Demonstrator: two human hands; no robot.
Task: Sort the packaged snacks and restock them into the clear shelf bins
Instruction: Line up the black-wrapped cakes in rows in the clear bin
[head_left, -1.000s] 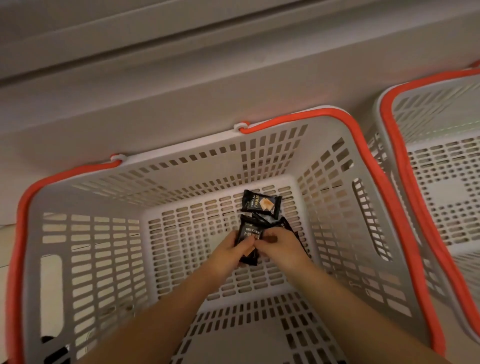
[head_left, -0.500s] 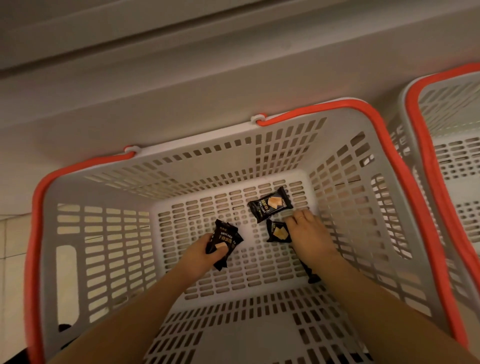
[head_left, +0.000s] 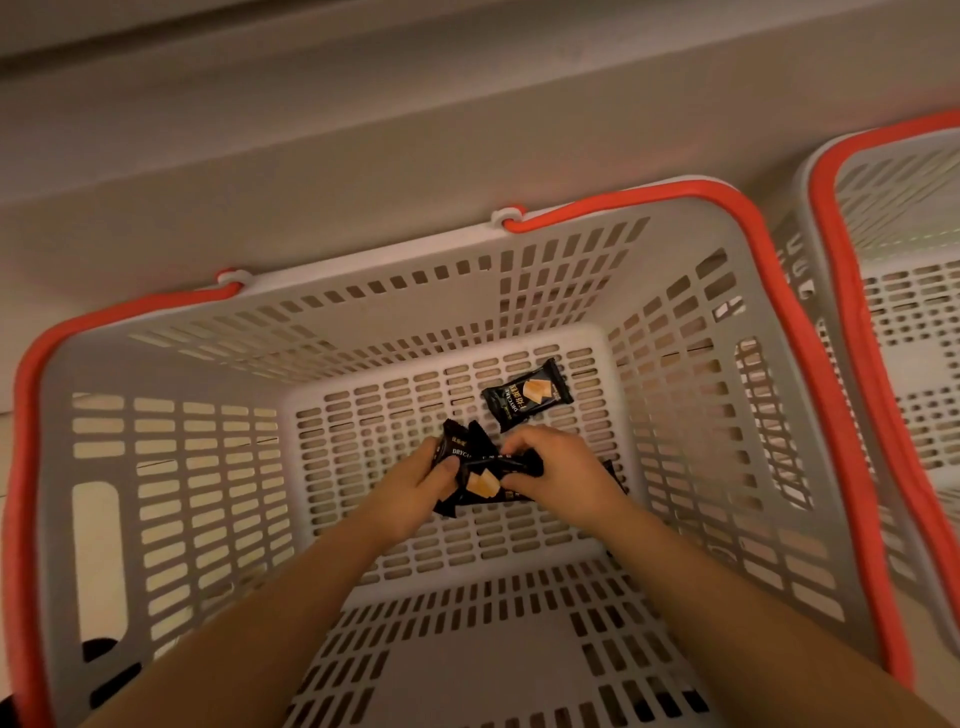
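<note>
Both my arms reach down into a deep grey slotted basket with an orange rim. My left hand grips a small stack of black snack packets with gold lettering. My right hand pinches another black packet, showing a yellow cracker picture, and holds it against the left hand's stack. One more black packet lies loose on the basket floor just beyond my right hand. A dark packet edge peeks out from under my right wrist.
A second grey basket with an orange rim stands close on the right. A pale ledge or cabinet face runs along the far side of both baskets. Tiled floor shows at the far left edge.
My right hand has picked a packet off the basket floor and brought it left to meet my left hand's stack. Half a second ago the hands were apart.
</note>
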